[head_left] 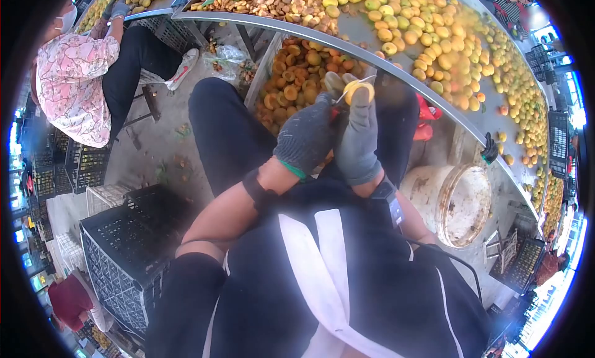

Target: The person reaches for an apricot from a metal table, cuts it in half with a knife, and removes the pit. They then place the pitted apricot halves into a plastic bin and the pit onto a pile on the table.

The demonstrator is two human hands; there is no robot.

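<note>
My left hand point(304, 135), in a dark grey knit glove with a green cuff, is closed around a thin metal tool with a red handle point(334, 114). Between the thumb and fingers of my right hand point(361, 138), in a lighter grey glove, is a yellow-orange apricot point(359, 94). The tool's thin metal shows beside and behind the fruit; how far it goes in is hidden. Both hands are close together above my lap. Just beyond them, between my knees, a crate point(250, 99) holds many opened apricot halves point(291, 79).
A metal-edged table point(297, 33) curves across the front, bearing whole apricots point(427, 33) and a heap of brownish pieces point(266, 5). A stained white bucket point(427, 187) lies on its side at right. A black crate point(124, 234) stands at left; another person point(77, 79) sits beyond.
</note>
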